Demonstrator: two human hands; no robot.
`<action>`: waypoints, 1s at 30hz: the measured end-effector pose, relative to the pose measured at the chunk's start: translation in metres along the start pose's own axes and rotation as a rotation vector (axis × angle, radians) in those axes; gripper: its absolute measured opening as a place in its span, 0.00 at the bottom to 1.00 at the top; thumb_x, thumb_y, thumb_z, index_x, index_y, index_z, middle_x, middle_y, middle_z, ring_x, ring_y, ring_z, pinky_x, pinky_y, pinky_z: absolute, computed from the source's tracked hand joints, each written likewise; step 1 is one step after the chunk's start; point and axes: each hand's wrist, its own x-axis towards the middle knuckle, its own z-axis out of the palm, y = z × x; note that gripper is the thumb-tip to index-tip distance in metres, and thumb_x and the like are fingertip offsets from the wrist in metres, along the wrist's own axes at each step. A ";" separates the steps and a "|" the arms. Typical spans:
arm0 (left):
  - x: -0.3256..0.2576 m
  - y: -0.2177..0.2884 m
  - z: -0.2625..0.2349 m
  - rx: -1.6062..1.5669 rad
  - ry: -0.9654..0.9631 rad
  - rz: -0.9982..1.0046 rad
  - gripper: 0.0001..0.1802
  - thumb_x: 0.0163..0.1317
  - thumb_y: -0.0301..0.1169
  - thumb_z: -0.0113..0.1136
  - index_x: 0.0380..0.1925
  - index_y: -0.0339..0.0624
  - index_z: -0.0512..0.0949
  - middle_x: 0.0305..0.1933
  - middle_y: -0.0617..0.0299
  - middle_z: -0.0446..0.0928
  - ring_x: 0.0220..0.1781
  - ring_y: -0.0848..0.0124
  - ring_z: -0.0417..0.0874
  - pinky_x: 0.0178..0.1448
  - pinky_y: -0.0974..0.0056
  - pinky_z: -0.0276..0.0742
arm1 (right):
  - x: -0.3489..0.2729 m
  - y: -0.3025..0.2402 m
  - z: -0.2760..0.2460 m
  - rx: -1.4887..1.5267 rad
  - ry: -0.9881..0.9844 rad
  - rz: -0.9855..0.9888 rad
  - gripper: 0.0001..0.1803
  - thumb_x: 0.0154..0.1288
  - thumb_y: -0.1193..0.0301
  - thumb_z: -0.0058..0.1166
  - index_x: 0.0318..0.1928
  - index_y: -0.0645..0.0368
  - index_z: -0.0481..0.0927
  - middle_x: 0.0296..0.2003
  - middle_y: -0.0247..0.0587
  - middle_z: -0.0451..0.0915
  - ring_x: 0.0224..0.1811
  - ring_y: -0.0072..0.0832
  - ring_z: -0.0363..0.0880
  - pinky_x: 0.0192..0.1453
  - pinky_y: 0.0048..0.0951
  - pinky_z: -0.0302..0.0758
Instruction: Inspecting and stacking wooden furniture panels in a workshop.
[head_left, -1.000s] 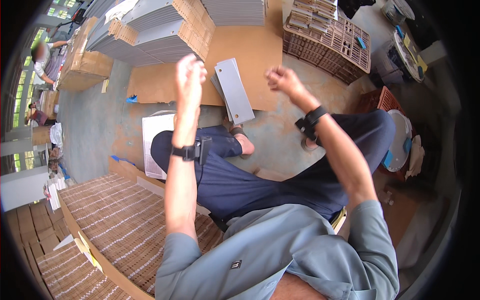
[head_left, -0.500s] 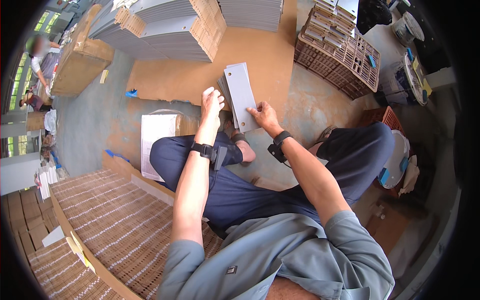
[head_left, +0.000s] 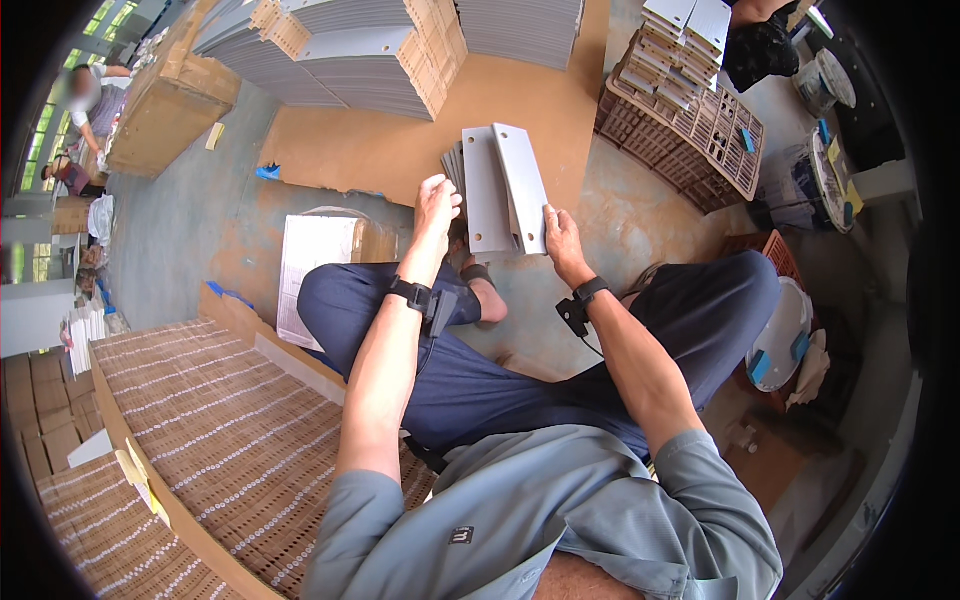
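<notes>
My right hand (head_left: 565, 243) pinches the lower right edge of a long grey panel (head_left: 520, 185) between thumb and fingers. This panel has a round hole near each end and is tilted apart from the one beside it. Another grey panel (head_left: 483, 190) lies just to its left, with several more fanned-out panels (head_left: 453, 165) showing behind. Beside the left edge of these panels is my left hand (head_left: 437, 212), its fingers curled closed. What that hand grips, if anything, is hidden. Both wrists wear black straps with small devices.
Tall stacks of similar panels (head_left: 350, 60) stand on a brown cardboard sheet (head_left: 400, 150) ahead. A brown plastic crate (head_left: 680, 140) carries more panels at the right. Large cardboard trays (head_left: 230, 440) hold rows of small parts at left. A white-topped box (head_left: 315, 265) sits by my left knee.
My right hand has moved right, swinging the top grey panel away from the one beneath, which now shows. My left hand stays closed beside the panels, shifted slightly right.
</notes>
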 end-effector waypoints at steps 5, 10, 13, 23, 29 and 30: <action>-0.013 -0.006 0.047 0.110 -0.237 -0.083 0.36 0.68 0.53 0.59 0.65 0.39 0.67 0.52 0.55 0.78 0.54 0.66 0.80 0.57 0.58 0.77 | -0.004 -0.012 -0.013 0.166 0.024 0.055 0.26 0.73 0.48 0.51 0.43 0.63 0.76 0.27 0.34 0.78 0.26 0.20 0.73 0.24 0.25 0.71; -0.003 -0.046 0.070 -0.156 -0.366 -0.273 0.35 0.68 0.53 0.60 0.62 0.37 0.67 0.48 0.53 0.78 0.50 0.66 0.80 0.55 0.58 0.78 | -0.028 -0.028 -0.003 0.247 -0.188 -0.095 0.19 0.73 0.53 0.56 0.42 0.58 0.77 0.34 0.28 0.78 0.35 0.15 0.73 0.38 0.23 0.74; -0.020 -0.032 0.097 -0.189 -0.364 -0.335 0.29 0.66 0.48 0.64 0.57 0.40 0.70 0.40 0.60 0.75 0.43 0.70 0.79 0.44 0.64 0.79 | -0.044 -0.034 -0.009 0.430 -0.266 0.136 0.23 0.73 0.50 0.54 0.50 0.58 0.78 0.40 0.28 0.79 0.42 0.18 0.72 0.46 0.24 0.73; -0.049 -0.009 0.128 0.194 -0.189 -0.054 0.54 0.61 0.53 0.67 0.72 0.32 0.48 0.65 0.45 0.64 0.61 0.57 0.71 0.61 0.55 0.73 | -0.075 -0.069 -0.053 0.073 -0.522 -0.154 0.37 0.72 0.51 0.53 0.71 0.60 0.62 0.59 0.48 0.77 0.61 0.34 0.74 0.61 0.38 0.74; -0.053 -0.019 0.133 0.293 -0.181 0.004 0.51 0.64 0.48 0.65 0.72 0.30 0.47 0.69 0.38 0.61 0.69 0.51 0.66 0.69 0.52 0.67 | -0.070 -0.051 -0.058 -0.057 -0.070 -0.156 0.25 0.72 0.58 0.54 0.57 0.67 0.71 0.43 0.54 0.82 0.46 0.36 0.81 0.51 0.37 0.78; -0.050 -0.026 0.131 0.317 -0.192 0.003 0.49 0.65 0.47 0.64 0.72 0.31 0.47 0.69 0.38 0.61 0.69 0.51 0.66 0.69 0.52 0.67 | -0.070 -0.054 -0.058 -0.051 -0.081 -0.152 0.25 0.72 0.58 0.54 0.57 0.67 0.71 0.43 0.54 0.82 0.46 0.36 0.81 0.51 0.37 0.78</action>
